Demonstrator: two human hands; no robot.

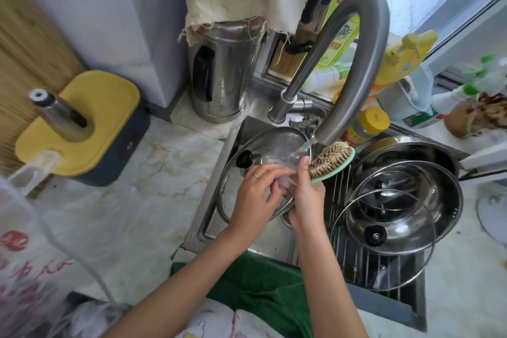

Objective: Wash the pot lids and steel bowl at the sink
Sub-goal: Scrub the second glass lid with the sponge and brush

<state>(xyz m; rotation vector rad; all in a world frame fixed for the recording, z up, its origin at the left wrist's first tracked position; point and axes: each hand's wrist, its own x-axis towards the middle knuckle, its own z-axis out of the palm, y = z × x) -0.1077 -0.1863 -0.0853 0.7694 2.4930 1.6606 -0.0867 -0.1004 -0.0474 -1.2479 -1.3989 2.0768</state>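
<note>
Currently the round glass pot lid with black knob (267,145) sits tilted under the tap stream, against both grips. Right grip (307,195) clamps the green-handled bristle brush (332,159). Left grip (255,195) curls on the lid; hold unclear. Judged wet, slippery, breakable: take rim or knob. Count: lids three, two more lids (375,234) at the one steel bowl (447,195), right of the right grip.

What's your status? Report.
Left hand holds round glass pot lid under running tap. Right hand grips green-backed bristle brush. Round steel bowl on wire rack. Nothing blocking.
</note>
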